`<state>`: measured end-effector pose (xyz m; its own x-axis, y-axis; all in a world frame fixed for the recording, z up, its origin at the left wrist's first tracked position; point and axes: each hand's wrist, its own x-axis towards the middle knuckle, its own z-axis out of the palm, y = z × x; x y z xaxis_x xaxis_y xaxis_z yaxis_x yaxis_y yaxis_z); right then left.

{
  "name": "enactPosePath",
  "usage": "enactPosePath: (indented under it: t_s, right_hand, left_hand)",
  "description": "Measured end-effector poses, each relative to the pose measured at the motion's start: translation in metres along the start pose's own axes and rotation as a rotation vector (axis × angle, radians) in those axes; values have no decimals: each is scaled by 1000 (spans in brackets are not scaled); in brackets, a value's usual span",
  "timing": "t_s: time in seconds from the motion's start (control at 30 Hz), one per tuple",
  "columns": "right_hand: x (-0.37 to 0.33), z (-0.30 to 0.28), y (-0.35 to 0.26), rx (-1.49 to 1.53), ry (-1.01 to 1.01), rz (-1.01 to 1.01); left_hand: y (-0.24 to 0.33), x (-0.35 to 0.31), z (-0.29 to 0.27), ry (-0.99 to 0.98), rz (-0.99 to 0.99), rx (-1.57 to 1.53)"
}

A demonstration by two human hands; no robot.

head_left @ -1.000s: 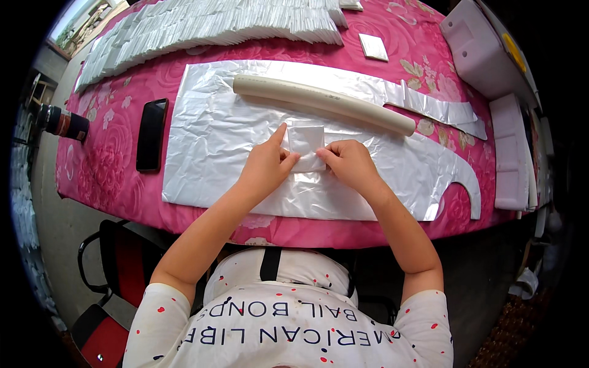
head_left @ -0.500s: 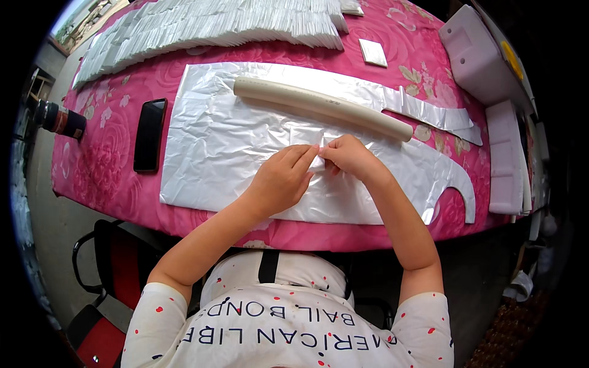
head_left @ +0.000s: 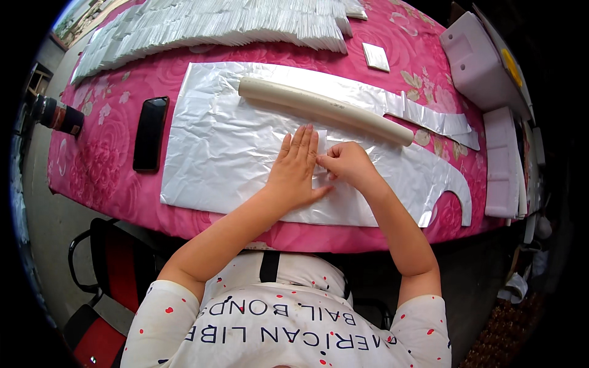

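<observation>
A wide silver foil sheet lies flat on the pink flowered tablecloth. My left hand presses flat, fingers together and straight, on a small folded foil piece in the middle of the sheet. My right hand sits right beside it with fingers curled, pinching the edge of that same piece. Most of the piece is hidden under my hands. A cream cardboard tube lies across the sheet just beyond my fingers.
A black phone lies left of the sheet. Long rows of folded foil squares line the table's far side, with one loose square. White foam boxes stand at the right. A dark bottle is at the left edge.
My hands have come together; the small foil piece they held spread apart is folded over, and my left hand has flattened down onto it.
</observation>
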<state>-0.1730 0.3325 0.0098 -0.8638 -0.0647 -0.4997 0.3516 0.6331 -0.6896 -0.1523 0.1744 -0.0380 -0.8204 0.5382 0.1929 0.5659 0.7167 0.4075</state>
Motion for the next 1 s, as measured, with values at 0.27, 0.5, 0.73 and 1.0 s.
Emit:
enactPosePath:
  t_s: [0.27, 0.5, 0.73, 1.0]
  right_hand:
    - [-34, 4, 2, -504, 328, -191]
    - [1, 31, 0, -655, 502, -877]
    - [-3, 101, -21, -553, 272, -781]
    - [-94, 189, -35, -220, -323, -866]
  left_hand:
    - [-3, -3, -3, 90, 11, -37]
    - [-16, -70, -51, -54, -200, -891]
    - [-21, -194, -72, -353, -851, -1479]
    - [4, -201, -59, 270, -1243, -1422]
